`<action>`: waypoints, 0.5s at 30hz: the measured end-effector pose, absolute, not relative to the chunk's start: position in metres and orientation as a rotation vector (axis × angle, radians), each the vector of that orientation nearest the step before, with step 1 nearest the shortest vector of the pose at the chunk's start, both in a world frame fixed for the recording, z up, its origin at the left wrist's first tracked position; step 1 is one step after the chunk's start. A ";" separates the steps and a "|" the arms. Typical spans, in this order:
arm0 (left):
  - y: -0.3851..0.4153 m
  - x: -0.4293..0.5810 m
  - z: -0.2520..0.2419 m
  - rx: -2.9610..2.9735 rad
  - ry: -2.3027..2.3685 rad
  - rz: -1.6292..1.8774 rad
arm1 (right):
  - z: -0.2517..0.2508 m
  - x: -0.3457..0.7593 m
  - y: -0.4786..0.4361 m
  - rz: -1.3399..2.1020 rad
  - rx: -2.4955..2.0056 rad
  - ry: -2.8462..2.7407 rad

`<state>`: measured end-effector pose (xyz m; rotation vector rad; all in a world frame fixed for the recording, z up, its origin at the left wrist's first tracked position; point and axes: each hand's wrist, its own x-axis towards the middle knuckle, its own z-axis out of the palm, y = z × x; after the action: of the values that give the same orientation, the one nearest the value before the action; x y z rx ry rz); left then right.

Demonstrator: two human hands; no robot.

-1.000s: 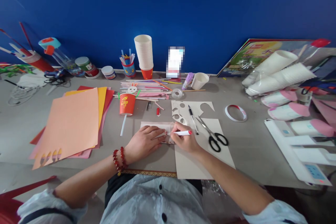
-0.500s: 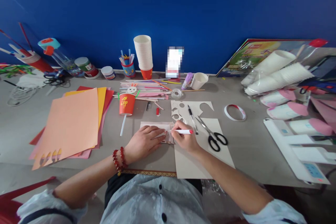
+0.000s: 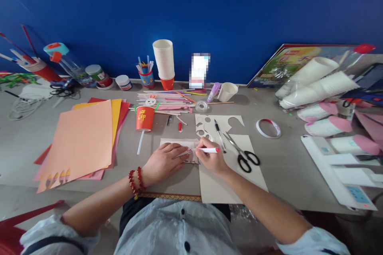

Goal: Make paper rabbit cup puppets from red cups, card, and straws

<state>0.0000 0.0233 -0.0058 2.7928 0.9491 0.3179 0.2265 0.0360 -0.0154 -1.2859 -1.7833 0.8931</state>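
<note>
Left of the scissors (image 3: 247, 157), a small pale sheet (image 3: 168, 141) is being pressed down by the left hand (image 3: 164, 161), whose fingers are being held out flat and nearly together. Nearer the scissors, also leftward, a white marker (image 3: 209, 150) is being pinched between the right hand's (image 3: 211, 160) thumb and fingers, its writing end being pointed at a small red mark (image 3: 189, 150) on that sheet. Beneath the scissors, a large white card (image 3: 221, 192) is being partly covered.
</note>
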 end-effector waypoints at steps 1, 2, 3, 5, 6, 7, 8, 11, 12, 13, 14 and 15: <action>0.023 0.000 -0.006 2.792 0.950 0.317 | -0.016 0.227 0.036 0.895 -1.286 -1.783; 0.023 0.000 -0.006 2.793 0.950 0.316 | -0.016 0.227 0.036 0.900 -1.284 -1.782; 0.023 0.000 -0.006 2.795 0.950 0.315 | -0.016 0.227 0.036 0.906 -1.282 -1.781; 0.023 0.000 -0.006 2.800 0.950 0.313 | -0.017 0.227 0.035 0.919 -1.277 -1.778; 0.023 0.000 -0.006 2.801 0.951 0.314 | -0.018 0.227 0.035 0.922 -1.276 -1.777; 0.023 0.000 -0.006 2.803 0.951 0.317 | -0.018 0.227 0.035 0.924 -1.276 -1.778; 0.023 0.000 -0.006 2.803 0.950 0.321 | -0.018 0.227 0.035 0.923 -1.277 -1.779; 0.023 0.000 -0.006 2.805 0.945 0.339 | -0.019 0.228 0.035 0.918 -1.277 -1.782; 0.023 0.000 -0.006 2.806 0.944 0.343 | -0.019 0.228 0.035 0.919 -1.273 -1.783; 0.023 0.000 -0.006 2.807 0.943 0.347 | -0.019 0.228 0.035 0.922 -1.269 -1.784; 0.023 0.000 -0.006 2.808 0.942 0.348 | -0.019 0.228 0.035 0.927 -1.264 -1.786; 0.023 0.000 -0.006 2.808 0.941 0.348 | -0.018 0.228 0.035 0.934 -1.259 -1.787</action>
<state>-0.0004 0.0231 -0.0065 2.8085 0.9408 0.3481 0.2281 0.0345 -0.0184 -1.2588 -1.7875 0.9344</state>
